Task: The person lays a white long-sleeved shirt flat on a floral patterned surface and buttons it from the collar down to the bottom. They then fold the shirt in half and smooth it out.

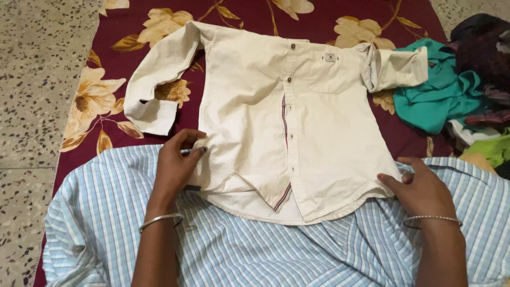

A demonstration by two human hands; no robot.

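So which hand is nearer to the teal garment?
Right. The right hand rests on the cream shirt's hem corner, just below the teal garment; the left hand is at the shirt's opposite edge.
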